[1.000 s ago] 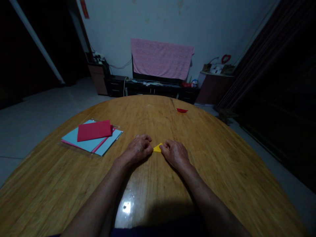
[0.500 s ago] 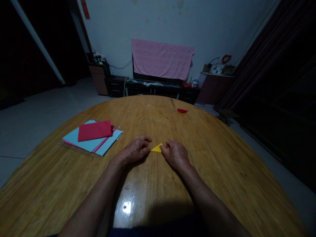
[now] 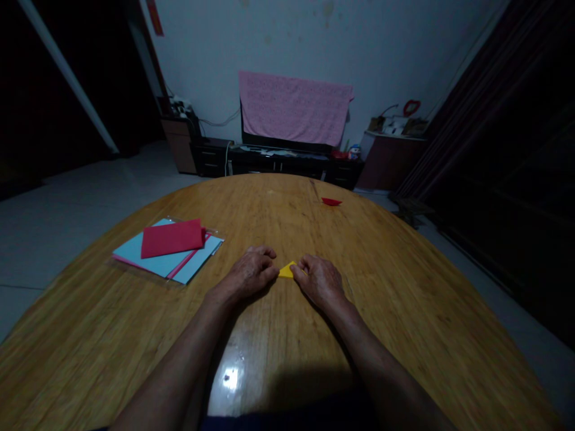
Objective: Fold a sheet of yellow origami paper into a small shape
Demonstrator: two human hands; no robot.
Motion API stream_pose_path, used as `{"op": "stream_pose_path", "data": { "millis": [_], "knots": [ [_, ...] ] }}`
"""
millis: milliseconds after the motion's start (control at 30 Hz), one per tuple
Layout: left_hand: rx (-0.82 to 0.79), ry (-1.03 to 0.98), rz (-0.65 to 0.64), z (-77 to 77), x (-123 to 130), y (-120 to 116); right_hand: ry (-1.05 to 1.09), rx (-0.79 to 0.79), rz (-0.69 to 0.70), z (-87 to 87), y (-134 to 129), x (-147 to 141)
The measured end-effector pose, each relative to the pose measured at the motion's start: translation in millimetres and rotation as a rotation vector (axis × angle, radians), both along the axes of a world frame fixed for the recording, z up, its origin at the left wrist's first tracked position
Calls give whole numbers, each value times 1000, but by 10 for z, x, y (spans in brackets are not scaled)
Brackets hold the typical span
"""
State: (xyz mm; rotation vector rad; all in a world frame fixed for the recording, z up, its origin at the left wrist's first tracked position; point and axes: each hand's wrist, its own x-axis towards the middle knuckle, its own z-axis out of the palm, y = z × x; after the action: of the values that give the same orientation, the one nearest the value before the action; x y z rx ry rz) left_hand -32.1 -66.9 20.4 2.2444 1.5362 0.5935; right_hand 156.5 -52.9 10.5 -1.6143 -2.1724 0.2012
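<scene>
A small folded piece of yellow paper (image 3: 286, 272) lies on the round wooden table, a pointed triangle showing between my hands. My right hand (image 3: 320, 280) is closed on its right part, thumb on top and fingers curled, so that end is hidden. From the other side, my left hand (image 3: 252, 272) rests on the table with its thumb pressing over the paper's left corner. The left index finger stretches forward, a little apart from the thumb.
To the left, a folded red paper (image 3: 173, 238) lies on light-blue sheets (image 3: 188, 270) in a clear sleeve. A small red folded paper (image 3: 331, 202) sits near the table's far edge. Beyond stand a low black cabinet (image 3: 296, 164) and a screen under a pink cloth (image 3: 296, 108).
My left thumb has slid slightly to the right, covering more of the yellow paper's left corner. My right hand has stayed nearly still.
</scene>
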Motion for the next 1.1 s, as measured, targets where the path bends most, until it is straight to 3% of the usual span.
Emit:
{"op": "stream_pose_path", "data": {
  "millis": [733,1100],
  "knots": [
    [118,71,13,-106,60,10,-7,12,-5,-12,2,-4],
    [113,98,34,-80,93,7,1,18,-8,-19,12,-2]
  ]
}}
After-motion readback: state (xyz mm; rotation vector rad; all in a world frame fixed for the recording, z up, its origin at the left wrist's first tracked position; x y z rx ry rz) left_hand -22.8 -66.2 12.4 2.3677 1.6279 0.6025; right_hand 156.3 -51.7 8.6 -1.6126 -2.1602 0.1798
